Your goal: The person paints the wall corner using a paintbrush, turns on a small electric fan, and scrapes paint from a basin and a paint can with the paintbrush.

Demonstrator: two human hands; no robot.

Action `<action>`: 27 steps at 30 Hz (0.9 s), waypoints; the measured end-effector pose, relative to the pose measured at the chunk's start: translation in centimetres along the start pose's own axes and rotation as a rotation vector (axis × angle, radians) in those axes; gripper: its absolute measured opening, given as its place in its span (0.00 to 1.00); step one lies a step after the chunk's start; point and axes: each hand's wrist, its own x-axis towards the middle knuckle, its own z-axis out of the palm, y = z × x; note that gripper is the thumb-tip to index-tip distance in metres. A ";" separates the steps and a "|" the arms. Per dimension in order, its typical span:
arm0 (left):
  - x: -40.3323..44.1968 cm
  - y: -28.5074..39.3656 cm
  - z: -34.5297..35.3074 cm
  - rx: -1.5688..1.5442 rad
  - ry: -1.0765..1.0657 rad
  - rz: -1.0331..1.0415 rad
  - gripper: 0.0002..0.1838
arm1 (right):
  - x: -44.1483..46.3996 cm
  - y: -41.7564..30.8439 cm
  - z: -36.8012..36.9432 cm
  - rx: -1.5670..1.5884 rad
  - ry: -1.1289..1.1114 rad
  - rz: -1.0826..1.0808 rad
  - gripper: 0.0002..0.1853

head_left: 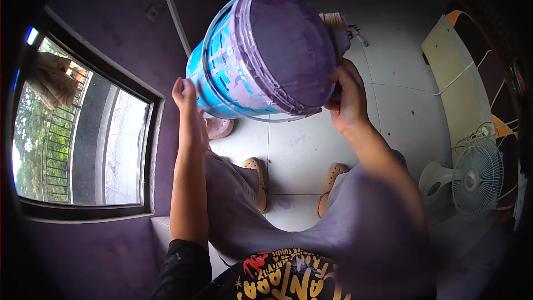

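Note:
A blue paint bucket [222, 61], smeared with purple paint, is held up and tilted, its purple-coated round top facing toward the right. My left hand [186, 97] supports it at the lower left, near its base. My right hand [350, 97] grips the rim on the right side. Beside the rim, just above my right hand, a paintbrush [333, 20] with pale bristles shows partly; its handle is hidden.
A window [89, 133] with a dark frame is at the left. White floor tiles [294, 150] carry purple spots. A white fan [477, 178] and a pale board [458, 78] with cables stand at the right. A pink shoe [220, 128] lies below the bucket.

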 end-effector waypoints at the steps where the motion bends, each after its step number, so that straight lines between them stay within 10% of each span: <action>1: 0.6 0.0 -0.6 -0.054 -0.053 0.018 0.59 | 0.0 -0.2 0.0 -0.022 -0.018 0.007 0.16; 14: -0.7 4.1 -0.3 -0.588 -0.353 -0.575 0.49 | -2.0 -3.7 -2.7 -0.351 -0.169 0.233 0.14; 20: -0.6 1.2 0.2 0.169 -0.893 0.237 0.61 | -5.6 -1.2 -8.8 -0.177 0.047 0.265 0.21; 27: -3.1 2.8 4.7 0.363 -1.128 0.320 0.82 | -8.4 -2.6 -10.8 -0.278 0.091 0.180 0.22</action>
